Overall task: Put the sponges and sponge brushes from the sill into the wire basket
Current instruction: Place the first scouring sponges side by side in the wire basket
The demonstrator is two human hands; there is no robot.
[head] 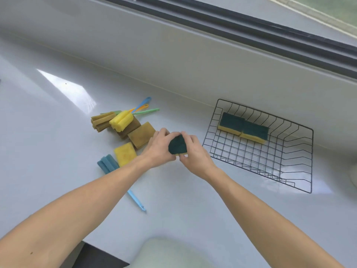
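Observation:
Both my hands hold one green-topped yellow sponge [177, 145] just above the white sill [173, 200], my left hand [159, 147] on its left side and my right hand [194, 153] on its right. The black wire basket [289, 171] lies to the right with two green-and-yellow sponges [244, 130] side by side at its far end. Left of my hands lie brown flat sponges [142, 134], a yellow sponge [125, 153], a brown sponge brush [101, 121], a yellow sponge brush [121, 120] and a blue sponge brush [108, 164] with a light-blue handle.
The window frame [231, 60] rises behind the sill. Coloured brush handles [144, 107] fan out behind the pile. A pale rounded object [166, 252] sits at the near edge, and another pale object [354, 175] at the far right.

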